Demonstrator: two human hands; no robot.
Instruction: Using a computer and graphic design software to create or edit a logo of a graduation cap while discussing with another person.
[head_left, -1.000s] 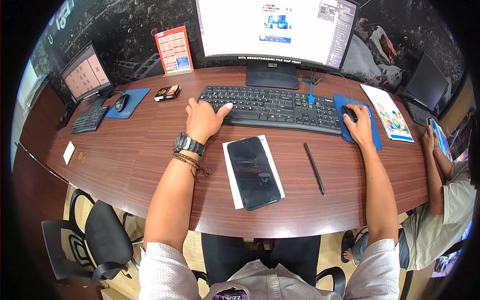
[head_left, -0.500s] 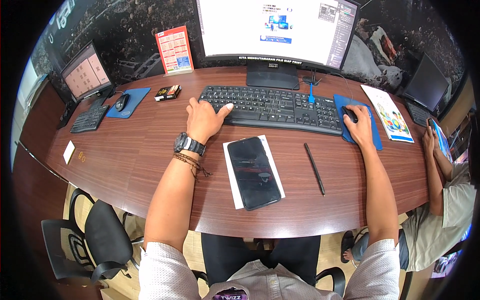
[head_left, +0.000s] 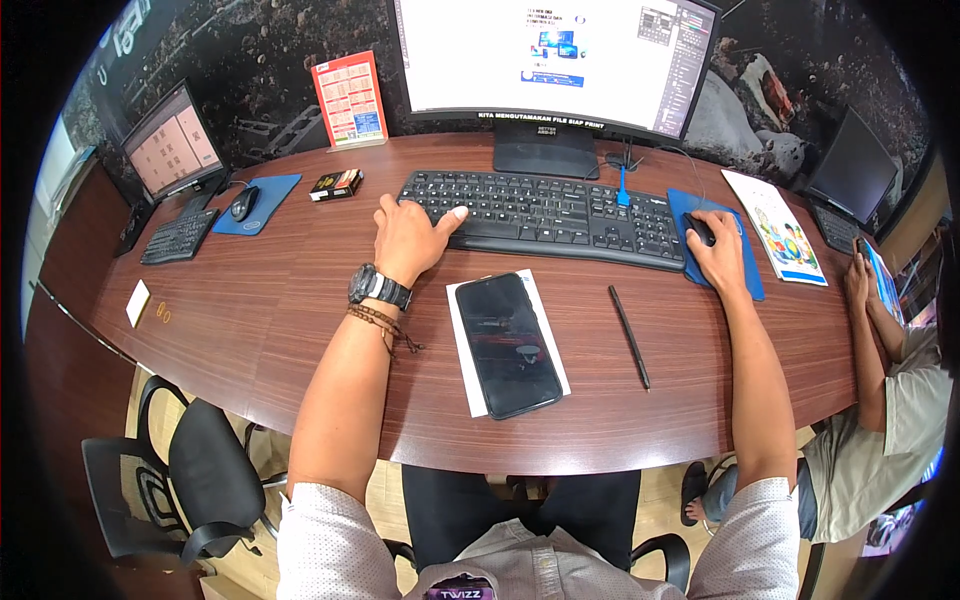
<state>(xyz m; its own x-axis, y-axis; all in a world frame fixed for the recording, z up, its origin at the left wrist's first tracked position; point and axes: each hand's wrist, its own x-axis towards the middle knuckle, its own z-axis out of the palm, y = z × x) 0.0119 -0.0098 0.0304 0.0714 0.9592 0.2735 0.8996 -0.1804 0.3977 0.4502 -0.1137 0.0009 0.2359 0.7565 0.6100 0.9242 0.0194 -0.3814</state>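
Observation:
My left hand rests on the left end of a black keyboard, thumb stretched out over the keys and fingers bent at its edge. A dark watch and beaded bracelets circle that wrist. To the right, my right hand lies over a black computer mouse, which sits on a blue mouse pad. Between my forearms, a black smartphone lies on a white sheet. Beside it is a thin black stylus. Behind the keyboard stands a large monitor showing a page layout.
Left on the wooden desk are a small box, a red-framed calendar, another mouse and a second keyboard. A booklet lies right. Another person's hands hold a phone at the right edge.
On the monitor, small dark artwork below the page's blue picture has shrunk or vanished. Both my hands stay in place.

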